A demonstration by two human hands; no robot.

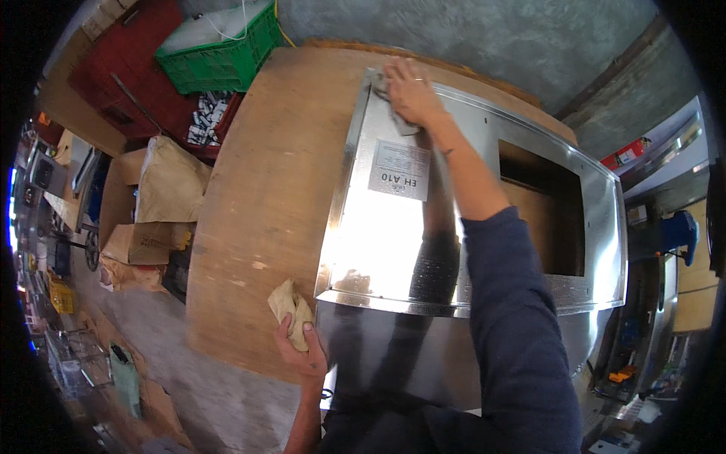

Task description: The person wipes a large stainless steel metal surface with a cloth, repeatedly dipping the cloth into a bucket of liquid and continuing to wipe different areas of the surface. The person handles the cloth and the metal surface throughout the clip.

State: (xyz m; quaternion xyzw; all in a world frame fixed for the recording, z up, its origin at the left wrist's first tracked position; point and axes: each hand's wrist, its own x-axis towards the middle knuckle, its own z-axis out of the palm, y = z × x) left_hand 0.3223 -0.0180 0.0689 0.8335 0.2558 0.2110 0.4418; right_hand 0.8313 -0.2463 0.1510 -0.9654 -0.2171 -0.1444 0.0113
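Note:
A shiny sheet-metal housing (363, 250) lies on a wooden table, with a raised rim and a rectangular cutout (541, 208) on its right side. Near its far left corner, my right hand (411, 92) presses a crumpled grey cloth (403, 123) against the metal, its fingers over the cloth. Just below the cloth, a silver label (399, 170) is stuck to the panel. My left hand (302, 349) grips a bunched tan cloth (290, 304) beside the near left corner of the housing, above the table's edge.
The brown wooden table (249, 204) extends left of the housing. Behind it stand a green crate (219, 64) and a red bin of small metal parts (209, 117). An open cardboard box (140, 242) sits on the floor at left. A grey wall (484, 34) rises behind.

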